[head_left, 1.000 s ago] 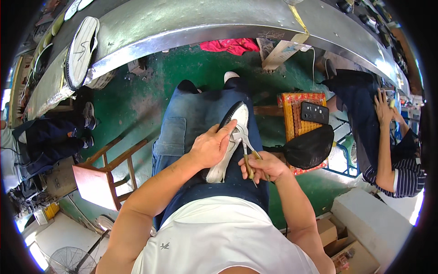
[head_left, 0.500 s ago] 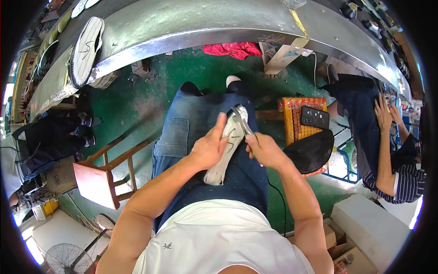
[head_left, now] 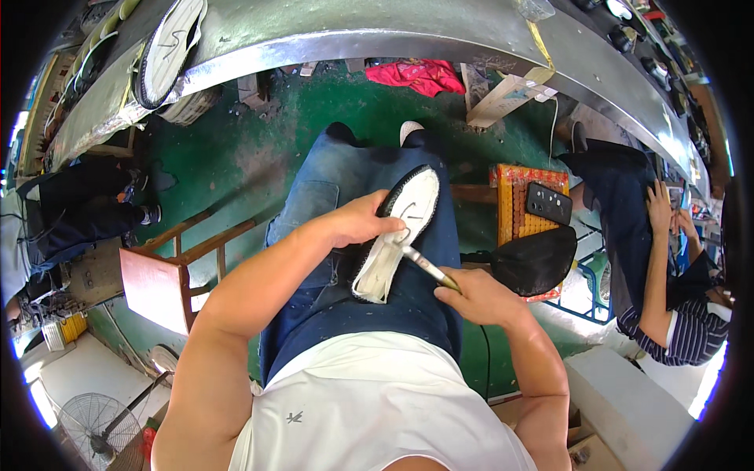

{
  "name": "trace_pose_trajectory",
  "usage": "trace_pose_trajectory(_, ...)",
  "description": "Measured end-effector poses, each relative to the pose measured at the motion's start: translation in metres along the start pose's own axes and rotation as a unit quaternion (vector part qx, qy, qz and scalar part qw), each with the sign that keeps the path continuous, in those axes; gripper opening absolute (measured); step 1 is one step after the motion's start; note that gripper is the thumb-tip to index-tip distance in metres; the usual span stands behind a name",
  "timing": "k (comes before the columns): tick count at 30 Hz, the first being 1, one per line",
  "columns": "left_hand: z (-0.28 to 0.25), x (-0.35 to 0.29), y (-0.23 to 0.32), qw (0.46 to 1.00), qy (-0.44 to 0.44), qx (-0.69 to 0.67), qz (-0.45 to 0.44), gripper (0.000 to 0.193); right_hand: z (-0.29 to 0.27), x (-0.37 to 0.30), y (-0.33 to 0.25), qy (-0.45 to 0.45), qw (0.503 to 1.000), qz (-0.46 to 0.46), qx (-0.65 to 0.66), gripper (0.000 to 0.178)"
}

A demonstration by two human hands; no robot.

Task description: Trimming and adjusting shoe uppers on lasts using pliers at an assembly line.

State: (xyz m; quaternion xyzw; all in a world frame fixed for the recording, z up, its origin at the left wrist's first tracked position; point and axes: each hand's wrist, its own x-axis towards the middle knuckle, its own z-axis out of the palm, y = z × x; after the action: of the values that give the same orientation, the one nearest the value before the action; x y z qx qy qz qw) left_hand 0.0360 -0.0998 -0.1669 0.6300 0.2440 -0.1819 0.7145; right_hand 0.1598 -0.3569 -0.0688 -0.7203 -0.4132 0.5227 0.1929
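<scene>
A shoe lies bottom up over my thighs, its underside white with dark pen strokes and its edge black. My left hand grips it by the left side, the thumb across the underside and the other fingers hidden beneath. In my closed right hand is a slim metal hand tool, silver along the shaft and brownish near my fingers. Its far end meets the middle of the shoe close to my left thumb; I cannot make out the shape of that end.
Another white-bottomed shoe lies on the metal-topped bench ahead. At the left is a wooden stool; at the right, a beaded seat carries a phone and a black pouch. A co-worker sits far right.
The tool has moved from the toe down to the middle of the shoe. The shoe has turned in my left hand, showing more of its black edge. My right hand is lower.
</scene>
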Motion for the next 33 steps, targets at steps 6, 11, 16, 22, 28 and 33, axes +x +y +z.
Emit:
trace_pose_trajectory(6, 0.004, 0.002, -0.010, 0.996, -0.012, -0.079, -0.024, 0.058, 0.027, 0.011, -0.023, 0.132, 0.956, -0.123, -0.230, 0.036)
trace_pose_trajectory(11, 0.000, -0.012, 0.012, 0.989, -0.017, -0.127, -0.077, 0.055, 0.037, 0.027, -0.012, 0.102, 0.958, -0.114, -0.243, 0.036)
trace_pose_trajectory(16, -0.002, -0.003, -0.026, 0.997, 0.030, -0.062, -0.020, 0.056, 0.069, 0.009, 0.005, 0.187, 0.952, -0.145, -0.193, 0.037)
trace_pose_trajectory(22, 0.032, -0.050, -0.018, 0.999, -0.026, -0.017, 0.037, 0.089, 0.060, -0.017, 0.015, 0.087, 0.987, -0.035, -0.133, 0.035)
trace_pose_trajectory(28, 0.061, -0.043, -0.041, 0.983, 0.081, -0.150, 0.068, 0.083, 0.073, -0.029, -0.001, 0.138, 0.953, -0.059, -0.265, 0.040)
trace_pose_trajectory(33, 0.065, -0.049, -0.061, 0.978, 0.152, 0.079, 0.118, 0.082, 0.058, -0.011, 0.033, 0.030, 0.988, -0.064, -0.141, 0.037)
